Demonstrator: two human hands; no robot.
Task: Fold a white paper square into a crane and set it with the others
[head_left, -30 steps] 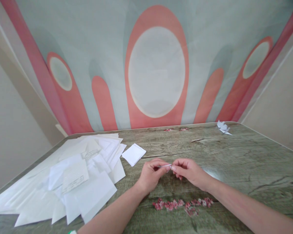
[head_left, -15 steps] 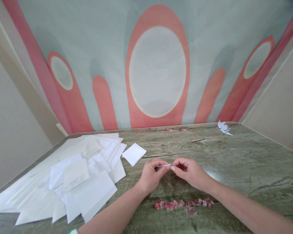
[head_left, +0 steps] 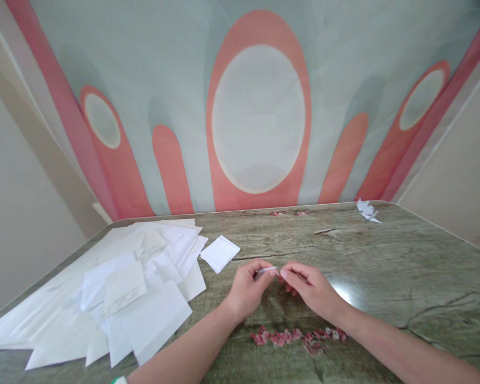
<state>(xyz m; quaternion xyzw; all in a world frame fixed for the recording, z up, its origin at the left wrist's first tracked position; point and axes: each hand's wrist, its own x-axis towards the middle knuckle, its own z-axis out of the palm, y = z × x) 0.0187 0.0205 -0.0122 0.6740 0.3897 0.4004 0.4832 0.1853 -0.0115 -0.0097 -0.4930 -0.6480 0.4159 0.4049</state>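
A small piece of folded white paper [head_left: 267, 270] is pinched between the thumb and fingers of my left hand [head_left: 248, 288], just above the middle of the table. My right hand [head_left: 310, 285] is closed at the paper's right end, thumb and index finger pressed together at its tip. Most of the paper is hidden by my fingers, so its full shape does not show. Beyond my left hand, a small stack of square white paper [head_left: 220, 253] lies on the table.
Many loose white sheets [head_left: 160, 314] spread over the table's left side, two with printed lines. Folded white paper pieces [head_left: 368, 210] lie at the far right corner. The wood-patterned table [head_left: 404, 277] has pink flower prints [head_left: 280, 337] near me. A patterned backdrop [head_left: 260, 200] rises behind it.
My right hand has turned slightly, its fingers shifting at the paper's tip with the lower fingers now showing beneath. The left hand stays nearly still with the paper.
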